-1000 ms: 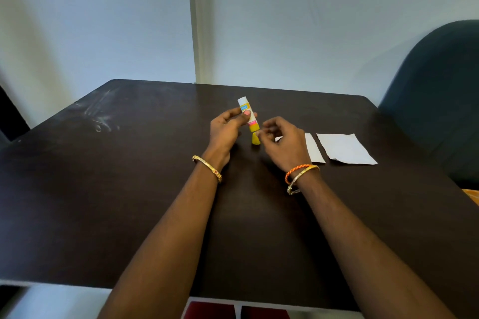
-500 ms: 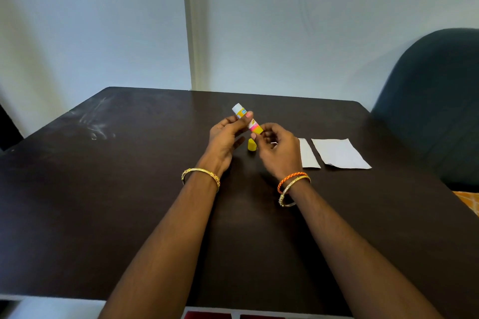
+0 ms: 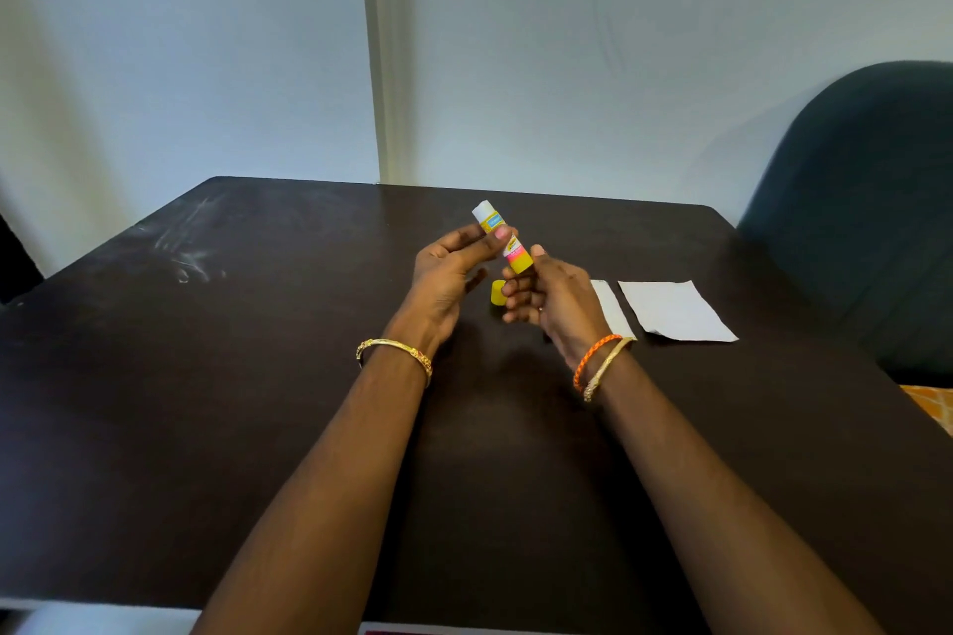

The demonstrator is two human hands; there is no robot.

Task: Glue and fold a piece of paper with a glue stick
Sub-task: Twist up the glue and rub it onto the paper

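One glue stick [image 3: 503, 238] was in view, held in the air above the middle of the dark table [image 3: 206, 376], tilted with its white end up and to the far left and its yellow end down and to the near right. The left hand [image 3: 447, 268] pinched the upper part of the tube between thumb and fingers. The right hand [image 3: 552, 297] gripped the yellow lower end with curled fingers. One small yellow cap [image 3: 498, 293] was seen between the two hands, just under the stick; I could not tell if it lay on the table or was held.

Two pieces of white paper were on the table to the right of the hands. The nearer piece [image 3: 611, 307] was partly hidden behind the right hand, and the larger piece [image 3: 675, 309] lay just beside it, further right.

The tube had a label with blue, yellow and pink bands, but the writing was too small to read.

There were three bangles: one gold bangle [image 3: 394, 351] on the left wrist, and an orange braided one [image 3: 590, 358] with a second gold one [image 3: 608, 366] on the right wrist. One dark chair [image 3: 866, 201] stood at the far right.
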